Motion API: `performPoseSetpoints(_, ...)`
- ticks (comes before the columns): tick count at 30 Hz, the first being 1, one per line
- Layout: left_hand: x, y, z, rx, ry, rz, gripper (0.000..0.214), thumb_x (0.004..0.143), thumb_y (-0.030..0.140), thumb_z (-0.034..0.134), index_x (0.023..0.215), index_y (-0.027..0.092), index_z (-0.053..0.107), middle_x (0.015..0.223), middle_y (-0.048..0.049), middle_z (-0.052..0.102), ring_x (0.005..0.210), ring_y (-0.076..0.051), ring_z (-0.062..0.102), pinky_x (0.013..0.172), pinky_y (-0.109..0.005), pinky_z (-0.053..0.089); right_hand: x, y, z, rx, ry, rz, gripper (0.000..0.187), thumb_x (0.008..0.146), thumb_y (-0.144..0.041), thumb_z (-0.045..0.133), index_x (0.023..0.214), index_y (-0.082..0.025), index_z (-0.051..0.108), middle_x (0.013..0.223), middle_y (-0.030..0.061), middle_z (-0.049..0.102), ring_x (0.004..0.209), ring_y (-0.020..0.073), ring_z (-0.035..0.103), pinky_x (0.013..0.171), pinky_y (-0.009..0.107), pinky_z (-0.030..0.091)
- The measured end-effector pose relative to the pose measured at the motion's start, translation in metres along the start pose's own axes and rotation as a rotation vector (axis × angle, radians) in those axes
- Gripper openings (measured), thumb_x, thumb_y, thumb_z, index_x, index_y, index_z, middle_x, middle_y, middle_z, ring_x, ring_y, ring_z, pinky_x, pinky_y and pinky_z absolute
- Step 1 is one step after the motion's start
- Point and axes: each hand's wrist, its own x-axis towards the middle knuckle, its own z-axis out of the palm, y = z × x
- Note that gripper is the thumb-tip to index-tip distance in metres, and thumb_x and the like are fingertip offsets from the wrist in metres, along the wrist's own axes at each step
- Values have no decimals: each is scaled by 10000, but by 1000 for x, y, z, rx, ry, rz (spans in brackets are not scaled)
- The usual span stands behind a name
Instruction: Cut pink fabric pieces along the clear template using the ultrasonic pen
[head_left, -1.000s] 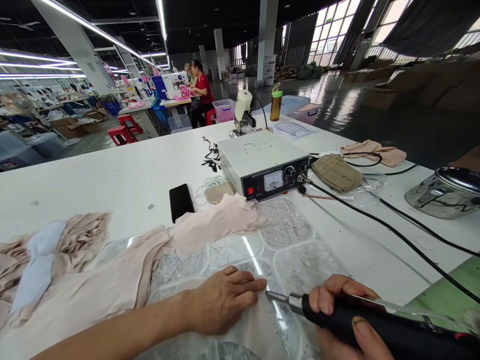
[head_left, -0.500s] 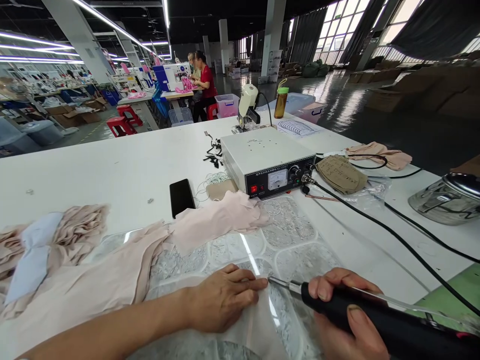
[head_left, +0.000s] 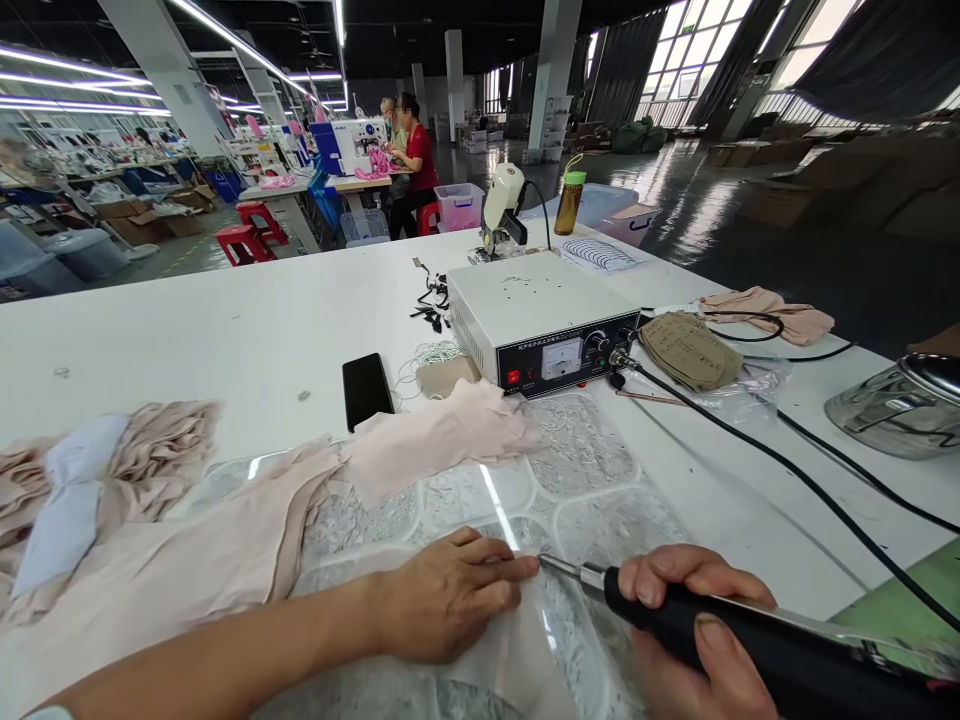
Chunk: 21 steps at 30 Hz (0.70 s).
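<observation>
Your right hand (head_left: 697,625) wraps around the black handle of a pen-like tool (head_left: 675,610) at 1 o'clock, fingers closed over the top and thumb along the near side, as its slim metal tip (head_left: 559,567) points toward 10 o'clock and ends just beside the fingertips of your left hand (head_left: 454,600). That left hand lies palm down near 12 o'clock, fingers stretched out and held together on a sheer pale cloth (head_left: 525,650); from this angle, you cannot tell whether the fingertips pinch any of it. Beneath the cloth spreads a stone-patterned mat (head_left: 589,460) on a white table (head_left: 247,345).

Crumpled pink fabric (head_left: 442,435) lies ahead of your left hand at 12 o'clock, with more pale pink pieces (head_left: 180,580) spread at 10 o'clock. A black phone (head_left: 367,392) rests at 11 o'clock. Just past 12 o'clock sits a white control box (head_left: 544,300) with a dial and a red switch, a black cable (head_left: 757,445) running from its front toward 3 o'clock. A glass-sided jar (head_left: 896,410) stands at 2 o'clock. Beyond the table, toward 12 o'clock, a person in a red top (head_left: 421,160) works at a sewing machine (head_left: 352,145).
</observation>
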Motion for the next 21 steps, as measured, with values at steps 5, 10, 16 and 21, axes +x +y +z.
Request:
performPoseSetpoints(5,0,0,1,11,11,7,171,870,133,520,1032,166,478,1448,-74,482,1175,-233,499,897,-347,387,1,0,1,-17,-3,-9,83,800,-189,542,876,-217,561,786,1,534,594,122,523,529,305,520)
performPoseSetpoints(10,0,0,2,11,33,10,154,875,133,499,1025,168,483,1436,-86,492,1165,-226,505,892,-349,397,2,-1,8,-21,24,1,68,805,-225,538,871,-224,553,759,-7,503,595,120,505,533,290,506)
performPoseSetpoints(16,0,0,2,6,27,14,153,882,128,478,1030,168,481,1435,-93,493,1160,-233,513,879,-354,401,3,-1,12,-24,13,35,62,798,-218,538,857,-230,551,768,-10,509,597,117,507,547,290,500)
performPoseSetpoints(21,0,-1,1,4,12,14,182,880,120,477,1055,168,482,1443,-90,485,1173,-241,506,891,-356,391,6,2,13,-15,-17,21,21,798,-218,553,818,-223,549,769,-7,524,585,115,518,536,292,493)
